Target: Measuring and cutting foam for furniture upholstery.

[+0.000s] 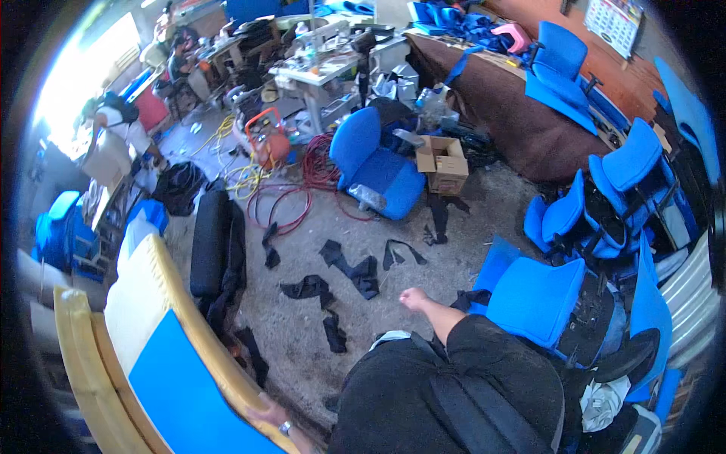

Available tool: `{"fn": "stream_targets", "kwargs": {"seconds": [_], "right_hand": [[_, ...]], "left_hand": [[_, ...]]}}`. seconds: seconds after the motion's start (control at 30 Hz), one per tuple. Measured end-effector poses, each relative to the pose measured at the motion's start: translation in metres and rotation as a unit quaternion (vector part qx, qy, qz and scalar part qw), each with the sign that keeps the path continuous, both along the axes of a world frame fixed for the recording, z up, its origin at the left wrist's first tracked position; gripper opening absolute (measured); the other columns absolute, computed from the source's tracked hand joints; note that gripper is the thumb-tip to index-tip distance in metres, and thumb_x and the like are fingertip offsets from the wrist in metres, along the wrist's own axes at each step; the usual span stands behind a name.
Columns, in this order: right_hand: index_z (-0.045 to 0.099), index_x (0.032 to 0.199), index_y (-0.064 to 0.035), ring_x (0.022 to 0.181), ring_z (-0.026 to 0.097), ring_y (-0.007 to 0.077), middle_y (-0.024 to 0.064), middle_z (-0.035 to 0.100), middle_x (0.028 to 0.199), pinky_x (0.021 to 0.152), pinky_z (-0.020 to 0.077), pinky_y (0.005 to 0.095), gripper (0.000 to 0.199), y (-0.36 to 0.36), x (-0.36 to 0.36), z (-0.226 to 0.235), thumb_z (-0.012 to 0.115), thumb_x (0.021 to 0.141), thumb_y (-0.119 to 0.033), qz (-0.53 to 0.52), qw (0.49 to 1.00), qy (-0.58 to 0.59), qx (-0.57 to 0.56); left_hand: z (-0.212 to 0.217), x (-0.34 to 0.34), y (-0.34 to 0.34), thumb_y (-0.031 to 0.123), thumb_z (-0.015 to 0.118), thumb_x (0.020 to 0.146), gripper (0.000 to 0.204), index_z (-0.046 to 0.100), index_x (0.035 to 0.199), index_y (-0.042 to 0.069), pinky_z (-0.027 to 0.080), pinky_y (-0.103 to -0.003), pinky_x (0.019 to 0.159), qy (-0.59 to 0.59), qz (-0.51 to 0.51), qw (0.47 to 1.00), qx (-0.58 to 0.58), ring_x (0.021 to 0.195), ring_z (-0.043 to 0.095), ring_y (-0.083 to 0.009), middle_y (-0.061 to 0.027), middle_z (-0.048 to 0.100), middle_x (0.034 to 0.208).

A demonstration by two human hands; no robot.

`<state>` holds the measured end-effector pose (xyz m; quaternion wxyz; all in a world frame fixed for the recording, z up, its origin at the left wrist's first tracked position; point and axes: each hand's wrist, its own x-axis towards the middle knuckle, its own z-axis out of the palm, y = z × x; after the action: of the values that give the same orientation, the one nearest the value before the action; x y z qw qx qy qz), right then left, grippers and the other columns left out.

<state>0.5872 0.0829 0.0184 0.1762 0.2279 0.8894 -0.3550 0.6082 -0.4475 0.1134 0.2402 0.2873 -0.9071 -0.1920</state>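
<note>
My left hand (266, 415), with a ring on one finger, grips the lower edge of a curved wooden seat panel (198, 333) at the lower left. A blue fabric sheet (185, 397) lies on the panel below a pale foam pad (140, 291). My right hand (414, 299) reaches forward from a black sleeve, fingers curled, with nothing visible in it. It hovers above the concrete floor near black fabric scraps (355, 271) and beside a blue chair seat (535, 299).
A black cushion (210, 242) lies left of the scraps. A blue chair (374, 163), a cardboard box (443, 163), red hose (302, 189) and an orange compressor (268, 140) lie further off. Stacked blue chairs (605, 204) crowd the right. A person (121, 129) bends at far left.
</note>
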Motion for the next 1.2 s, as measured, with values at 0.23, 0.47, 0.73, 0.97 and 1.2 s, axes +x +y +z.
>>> {"fn": "stream_targets", "kwargs": {"seconds": [0.23,0.47,0.73,0.97,1.2], "right_hand": [[0.064,0.070,-0.0132,0.063,0.058,0.0155,0.0054,0.062,0.067,0.061,0.0456,0.0291,0.013,0.112,0.096,0.013,0.066,0.064,-0.025,-0.244,0.968,0.037,-0.037],[0.058,0.068,-0.0060,0.058,0.056,0.0234,0.0104,0.057,0.063,0.054,0.0419,0.0362,0.031,0.050,0.188,-0.048,0.056,0.073,-0.037,-0.164,0.981,-0.071,0.079],[0.061,0.074,-0.0056,0.062,0.056,0.0209,0.0108,0.059,0.068,0.057,0.0430,0.0338,0.017,0.048,0.079,-0.074,0.054,0.071,-0.020,-0.155,0.952,-0.234,-0.119],[0.055,0.080,-0.0056,0.057,0.049,0.0091,0.0010,0.054,0.066,0.051,0.0410,0.0252,0.016,0.103,-0.275,0.012,0.050,0.081,-0.021,-0.296,0.943,0.026,-0.153],[0.057,0.084,-0.0059,0.061,0.049,0.0067,-0.0010,0.055,0.071,0.056,0.0416,0.0220,0.013,0.124,-0.504,0.033,0.054,0.080,-0.017,-0.207,0.944,0.092,-0.240]], "left_hand": [[-0.021,-0.085,0.183,0.035,0.059,0.074,0.076,0.018,0.130,0.004,0.017,-0.040,0.101,-0.144,-0.262,0.942,0.153,0.123,0.017,-0.0343,-0.0233,0.018,0.132],[-0.083,-0.166,0.198,0.035,0.064,0.069,0.076,0.025,0.127,0.004,0.024,-0.037,0.099,-0.412,-0.288,0.853,0.136,0.120,0.025,-0.0333,-0.0222,0.025,0.128],[-0.116,-0.317,0.229,0.040,0.062,0.069,0.071,0.036,0.119,-0.002,0.034,-0.037,0.091,-0.453,-0.332,0.811,0.163,0.108,0.042,-0.0329,-0.0213,0.045,0.115],[-0.105,-0.484,0.226,0.038,0.063,0.070,0.064,0.042,0.116,-0.001,0.037,-0.033,0.089,-0.418,-0.364,0.810,0.189,0.106,0.046,-0.0261,-0.0185,0.049,0.113],[-0.137,-0.605,0.196,0.032,0.063,0.071,0.054,0.046,0.111,0.000,0.042,-0.032,0.082,-0.328,-0.269,0.856,0.297,0.095,0.054,-0.0262,-0.0182,0.055,0.103]]}}
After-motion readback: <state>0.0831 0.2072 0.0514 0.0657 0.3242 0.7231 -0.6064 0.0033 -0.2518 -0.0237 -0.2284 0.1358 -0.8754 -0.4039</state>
